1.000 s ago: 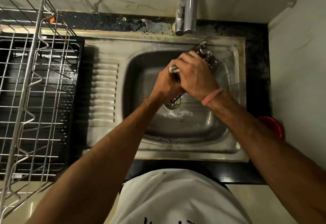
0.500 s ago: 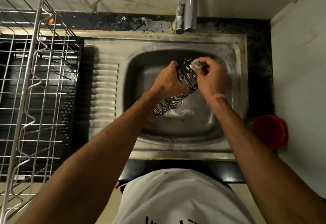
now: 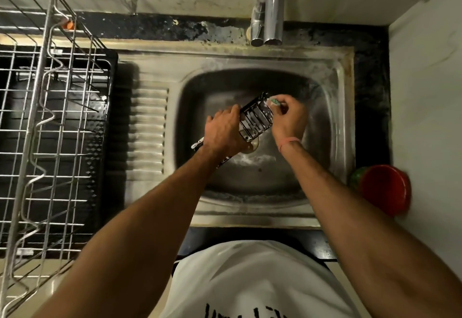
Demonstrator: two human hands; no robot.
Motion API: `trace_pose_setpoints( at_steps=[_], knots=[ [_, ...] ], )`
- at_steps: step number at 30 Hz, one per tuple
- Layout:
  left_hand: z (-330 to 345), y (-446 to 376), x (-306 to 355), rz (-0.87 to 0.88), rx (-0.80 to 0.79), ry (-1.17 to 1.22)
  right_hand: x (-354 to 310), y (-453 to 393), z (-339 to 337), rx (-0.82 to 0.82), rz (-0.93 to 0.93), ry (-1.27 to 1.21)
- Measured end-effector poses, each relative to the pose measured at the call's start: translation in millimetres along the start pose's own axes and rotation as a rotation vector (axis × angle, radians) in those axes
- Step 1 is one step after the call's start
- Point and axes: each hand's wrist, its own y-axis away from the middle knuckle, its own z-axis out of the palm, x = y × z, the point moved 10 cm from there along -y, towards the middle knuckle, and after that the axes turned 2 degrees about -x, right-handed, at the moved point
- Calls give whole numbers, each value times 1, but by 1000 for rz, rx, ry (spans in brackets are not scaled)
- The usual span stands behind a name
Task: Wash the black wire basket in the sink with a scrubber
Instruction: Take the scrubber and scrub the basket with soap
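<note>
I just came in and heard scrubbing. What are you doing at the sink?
A person is washing a black wire basket over the sink. The left hand holds the soapy basket up above the drain, and the right hand pinches a small green scrubber against its far end. No water is coming from the tap.

No legible text, label, brand or number is to be found; black printed marks are seen on the white shirt (image 3: 257, 282) at the bottom edge, well below the fingers, but they are cut off by the frame and cannot be read.
</note>
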Motion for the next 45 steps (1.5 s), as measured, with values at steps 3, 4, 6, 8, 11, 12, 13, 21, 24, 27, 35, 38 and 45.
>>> trace_pose_setpoints(
  at_steps=[3,4,6,8,11,12,13,21,24,27,35,38,45],
  knots=[
    [3,-2,2,7,-34,-59,-10,28,9,-48,-132,164],
    [1,0,0,0,1,-96,-9,31,10,-66,-152,231],
    [-7,15,-3,-29,116,-163,-7,26,4,-68,-169,316],
    [-8,39,-10,-28,236,-172,-7,20,-2,-71,-185,331],
    [9,72,-30,-30,278,-172,-8,17,-14,-27,-156,268],
    [14,77,-38,-56,266,-182,-9,19,-15,-9,-153,259],
    [17,77,-43,-84,252,-193,-11,21,-16,5,-163,260],
    [21,64,-43,-169,91,-269,-50,87,41,-312,-538,461],
    [23,62,-45,-163,41,-288,-53,66,24,-290,-581,535],
    [24,60,-47,-167,15,-251,-36,19,-29,-59,-323,501],
    [26,58,-47,-172,-2,-244,-29,24,-20,-89,-249,355],
    [27,58,-48,-172,7,-240,-29,32,-17,-117,-243,347],
    [26,59,-47,-176,27,-237,-34,33,-5,-128,-209,190]
  ],
)
